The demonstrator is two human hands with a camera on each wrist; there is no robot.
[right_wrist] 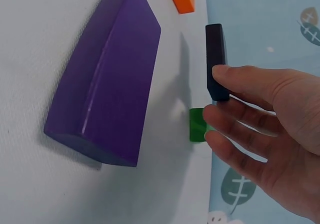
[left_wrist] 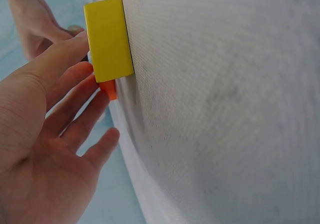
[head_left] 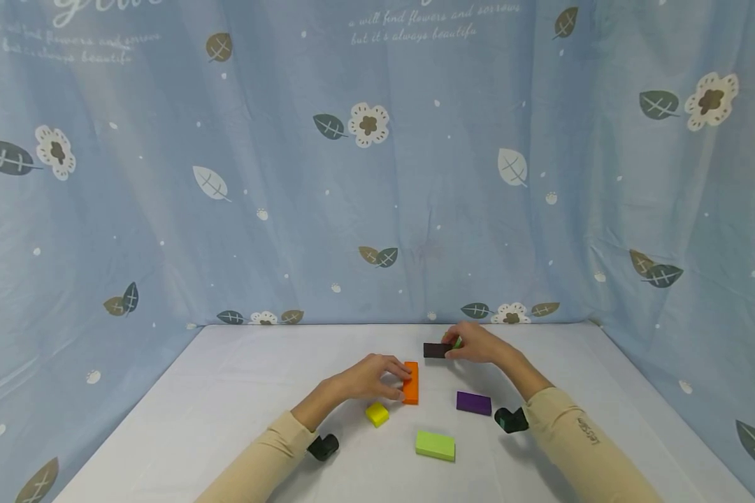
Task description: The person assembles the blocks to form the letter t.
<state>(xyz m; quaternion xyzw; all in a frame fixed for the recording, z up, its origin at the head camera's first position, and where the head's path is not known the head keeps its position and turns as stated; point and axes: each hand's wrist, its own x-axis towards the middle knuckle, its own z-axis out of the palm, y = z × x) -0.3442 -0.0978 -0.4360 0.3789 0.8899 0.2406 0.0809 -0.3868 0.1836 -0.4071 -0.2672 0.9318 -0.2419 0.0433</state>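
Blocks on a white table [head_left: 226, 391], backed by a blue flowered curtain [head_left: 377, 175]. Left hand [head_left: 368, 377] — fingers straight, tips touching the orange block [head_left: 411, 383], not gripping it; yellow block [head_left: 377, 414] just beside the wrist. Right hand [head_left: 478, 344] — thumb and fingers pinch the dark block [head_left: 437, 350] at its end, a small green block [right_wrist: 197, 125] just behind the fingertips. Purple block [head_left: 474, 403] and lime block [head_left: 435, 446] lie apart, nearer the person.
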